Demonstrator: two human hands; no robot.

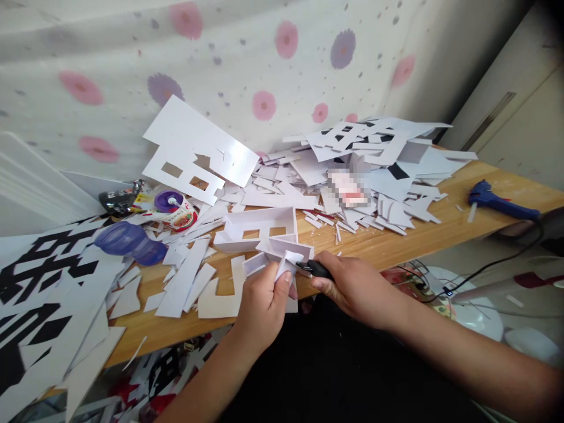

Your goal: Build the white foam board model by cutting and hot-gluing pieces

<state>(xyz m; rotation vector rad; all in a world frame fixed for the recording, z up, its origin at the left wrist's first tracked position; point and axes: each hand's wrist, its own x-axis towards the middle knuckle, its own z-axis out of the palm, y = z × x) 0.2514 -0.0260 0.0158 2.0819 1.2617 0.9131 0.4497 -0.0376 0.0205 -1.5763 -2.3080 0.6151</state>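
My left hand (264, 302) is closed on a white folded foam-board piece (282, 257) at the front edge of the wooden table (396, 244). My right hand (352, 285) grips a small black tool (315, 269), its tip touching that piece. Just behind the hands lies a white cut-out frame (259, 229) with raised walls. Which kind of tool it is I cannot make out.
A heap of white board offcuts (365, 170) covers the back of the table. A large windowed cut-out sheet (198, 150) leans on the dotted wall. A purple-lidded cup (176, 210) and blue bottle (130, 242) lie left. A blue glue gun (497, 202) lies right, cables below.
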